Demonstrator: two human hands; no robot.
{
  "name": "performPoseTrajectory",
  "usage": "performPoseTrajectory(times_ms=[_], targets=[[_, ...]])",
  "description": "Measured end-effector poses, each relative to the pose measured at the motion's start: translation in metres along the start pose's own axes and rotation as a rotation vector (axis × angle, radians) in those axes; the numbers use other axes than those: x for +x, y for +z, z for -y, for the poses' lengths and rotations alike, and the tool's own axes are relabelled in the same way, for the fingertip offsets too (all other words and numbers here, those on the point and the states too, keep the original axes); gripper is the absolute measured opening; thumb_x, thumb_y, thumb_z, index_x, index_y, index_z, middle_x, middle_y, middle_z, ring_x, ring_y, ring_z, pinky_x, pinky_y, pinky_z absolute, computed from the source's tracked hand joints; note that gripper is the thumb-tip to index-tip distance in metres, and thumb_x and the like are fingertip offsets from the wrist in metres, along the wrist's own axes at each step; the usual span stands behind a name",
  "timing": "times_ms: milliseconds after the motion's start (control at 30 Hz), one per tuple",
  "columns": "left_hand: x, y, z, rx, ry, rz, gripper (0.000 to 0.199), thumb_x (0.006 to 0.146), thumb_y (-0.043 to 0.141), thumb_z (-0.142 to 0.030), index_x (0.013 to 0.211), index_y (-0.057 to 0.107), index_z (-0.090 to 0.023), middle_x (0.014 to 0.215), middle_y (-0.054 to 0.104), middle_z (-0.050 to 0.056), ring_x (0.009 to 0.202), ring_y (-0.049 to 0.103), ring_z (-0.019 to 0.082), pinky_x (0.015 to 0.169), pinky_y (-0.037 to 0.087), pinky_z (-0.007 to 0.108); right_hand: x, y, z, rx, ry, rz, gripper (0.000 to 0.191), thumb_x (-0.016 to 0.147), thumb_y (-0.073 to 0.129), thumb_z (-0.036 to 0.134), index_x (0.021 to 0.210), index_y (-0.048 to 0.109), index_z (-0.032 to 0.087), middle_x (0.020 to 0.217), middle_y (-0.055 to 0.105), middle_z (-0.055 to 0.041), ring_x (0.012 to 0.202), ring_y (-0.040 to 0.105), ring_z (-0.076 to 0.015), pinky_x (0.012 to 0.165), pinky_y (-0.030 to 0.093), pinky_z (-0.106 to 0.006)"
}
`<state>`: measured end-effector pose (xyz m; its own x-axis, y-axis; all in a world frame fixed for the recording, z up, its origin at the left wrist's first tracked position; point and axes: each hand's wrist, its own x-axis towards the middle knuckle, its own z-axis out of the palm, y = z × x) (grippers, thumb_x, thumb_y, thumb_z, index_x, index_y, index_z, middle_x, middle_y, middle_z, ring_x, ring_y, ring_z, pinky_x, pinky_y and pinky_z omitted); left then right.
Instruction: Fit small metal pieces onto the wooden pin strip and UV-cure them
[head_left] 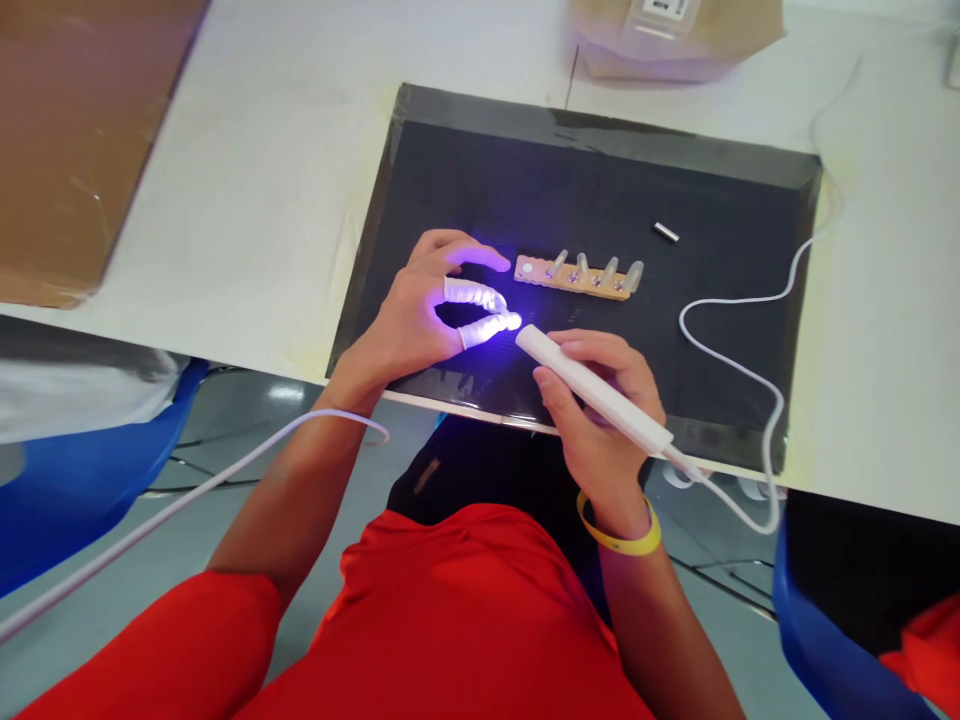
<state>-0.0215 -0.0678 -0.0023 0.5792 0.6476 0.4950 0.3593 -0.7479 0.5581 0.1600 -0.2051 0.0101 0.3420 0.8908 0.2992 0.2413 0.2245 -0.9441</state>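
Observation:
My left hand (pixel 420 300) is over the left part of a black mat (pixel 465 190), white finger cots on its thumb and index finger. Those two fingers pinch together at the tips around something small, washed out by violet-blue light. My right hand (pixel 607 400) grips a white wand-shaped UV lamp (pixel 596 385), its head close to the left fingertips and its cable trailing from the rear. Just beyond the hands lies a narrow wooden-coloured strip (pixel 536 270) bearing several clear false nail tips (pixel 609 270) on small metal stands, with a white dot at its left end.
A small silver cylinder (pixel 666 232) rests on the mat's right side. The white cable (pixel 739 300) loops over the mat and table. A brown paper bag (pixel 675 50) stands at the back; brown board (pixel 82 130) lies at left. Another white cable (pixel 187 495) crosses my left forearm.

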Motion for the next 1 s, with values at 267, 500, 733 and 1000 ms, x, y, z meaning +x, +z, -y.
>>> performPoseTrajectory(times_ms=[267,500,733,1000], targets=[[0.0,-0.003,0.004,-0.061,0.006,0.09,0.004,0.09,0.08,-0.032,0.092,0.08,-0.03,0.125,0.077,-0.002,0.122,0.064,0.026,0.109,0.058,0.046,0.007,-0.009,-0.004,0.061,0.049,-0.001,0.022,0.089,0.08,0.019,0.107,0.07,0.026,0.111,0.075,-0.0027,0.096,0.075,-0.0182,0.09,0.068,-0.04],[0.001,-0.009,-0.003,-0.141,-0.044,0.1,0.006,0.09,0.08,-0.033,0.096,0.081,-0.032,0.126,0.077,0.001,0.127,0.066,0.027,0.111,0.058,0.047,0.011,-0.01,-0.003,0.058,0.061,0.057,0.022,0.089,0.08,0.021,0.109,0.071,0.027,0.112,0.076,-0.003,0.097,0.076,-0.0188,0.088,0.069,-0.039],[0.005,-0.024,-0.009,-0.411,-0.054,0.272,0.005,0.092,0.08,-0.034,0.095,0.083,-0.032,0.122,0.079,0.003,0.123,0.07,0.026,0.104,0.061,0.046,0.015,-0.019,0.01,0.114,0.083,0.113,0.024,0.087,0.081,0.015,0.105,0.07,0.026,0.109,0.077,-0.0023,0.099,0.077,-0.0193,0.087,0.069,-0.038],[0.041,-0.043,0.002,-0.678,-0.055,0.765,0.01,0.09,0.085,-0.037,0.099,0.082,-0.035,0.115,0.08,0.0,0.106,0.074,0.02,0.091,0.065,0.042,0.014,-0.034,0.01,0.211,0.117,0.19,0.025,0.086,0.083,0.019,0.105,0.07,0.031,0.107,0.078,-0.0009,0.095,0.078,-0.0206,0.077,0.07,-0.038]])
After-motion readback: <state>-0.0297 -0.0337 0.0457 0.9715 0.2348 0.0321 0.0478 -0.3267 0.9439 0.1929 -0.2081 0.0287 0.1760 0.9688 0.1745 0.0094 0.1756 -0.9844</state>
